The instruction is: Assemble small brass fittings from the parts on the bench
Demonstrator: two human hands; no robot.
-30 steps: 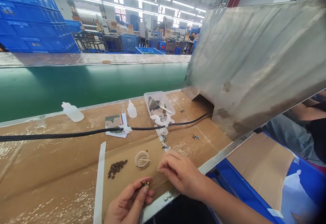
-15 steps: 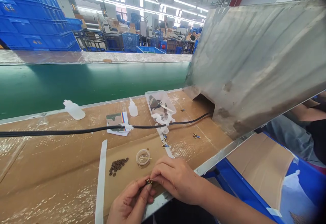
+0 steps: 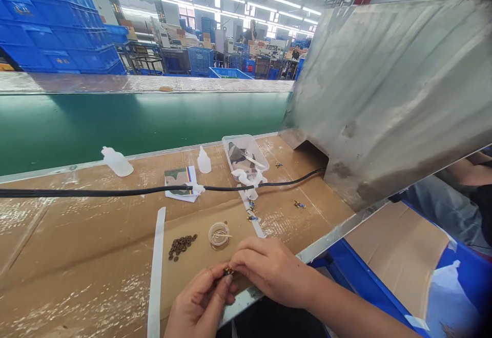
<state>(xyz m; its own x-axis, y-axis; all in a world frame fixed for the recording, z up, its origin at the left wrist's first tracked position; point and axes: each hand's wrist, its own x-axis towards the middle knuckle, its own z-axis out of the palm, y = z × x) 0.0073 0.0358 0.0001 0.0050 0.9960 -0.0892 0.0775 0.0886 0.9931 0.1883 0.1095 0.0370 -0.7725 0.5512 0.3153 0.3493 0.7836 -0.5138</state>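
Observation:
Between the thumb and forefinger of my left hand (image 3: 205, 299) is a tiny coloured figure (image 3: 228, 271), with dark, gold and red bits showing. My right hand (image 3: 269, 271) pinches at the figure's upper end, its fingertips touching those of my left; whether they hold a separate small part is hidden. Just beyond, on brown paper, sit a small round clear dish (image 3: 219, 235) with a thin pale stick in it and a pile of small dark brown discs (image 3: 180, 246). Similar small figures (image 3: 252, 218) lie on the white tape and farther right, one (image 3: 299, 204) by itself.
A black cable (image 3: 126, 193) crosses the bench. Behind it are two white squeeze bottles (image 3: 204, 161) (image 3: 118, 162), a camouflage-patterned pad (image 3: 177, 181) and a clear plastic tub (image 3: 246, 154). A metal panel (image 3: 384, 97) rises at right; a green conveyor belt (image 3: 154, 122) runs behind.
The view has shifted slightly, so the bench things appear a little farther right. Both hands keep their pinch on the small figure, with hardly any movement.

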